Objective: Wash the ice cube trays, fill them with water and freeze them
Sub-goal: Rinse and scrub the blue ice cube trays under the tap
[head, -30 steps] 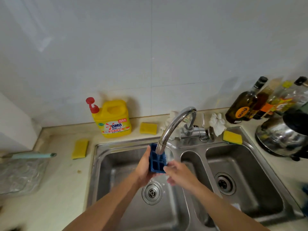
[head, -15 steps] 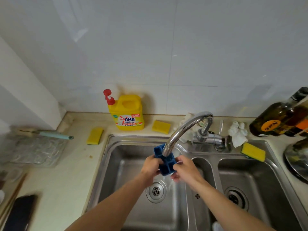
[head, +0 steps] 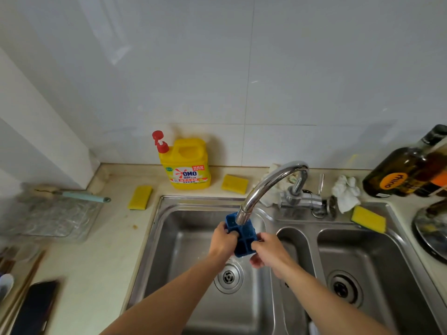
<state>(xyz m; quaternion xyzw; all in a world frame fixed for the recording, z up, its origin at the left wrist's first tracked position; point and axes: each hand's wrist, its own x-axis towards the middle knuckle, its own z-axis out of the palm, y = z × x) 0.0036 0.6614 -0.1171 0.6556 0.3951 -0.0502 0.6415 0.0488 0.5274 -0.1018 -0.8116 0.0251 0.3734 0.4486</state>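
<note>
- Blue ice cube tray (head: 242, 238) is held directly under the outlet of the chrome tap spout (head: 265, 188), above the left basin of the steel sink (head: 180, 240), with its compartments facing up and tilted toward the camera.
- Left hand (head: 222, 241) grips the tray's left edge. Its fingers (head: 230, 232) are curled over the rim.
- Right hand (head: 269, 253) pinches the near right edge, thumb on top and the other fingers beneath.
- Both forearms reach forward from the lower edge of the view and converge on the tray, wrists roughly level.
- Water flow cannot be confirmed from this view.
- Recommended procedure: pass each compartment under the outlet in turn, then tip the tray so rinse water runs off toward the drain (head: 228, 278).
- Keep the grip on the outer edges only. This leaves the cells unobstructed.
- Caution: a wet tray is likely to be slippery, so keep it low over the basin.
- Detergent bottle (head: 187, 166) and a yellow sponge (head: 234, 183) stand on the worktop (head: 96, 250) behind the sink if scrubbing is needed.
</note>
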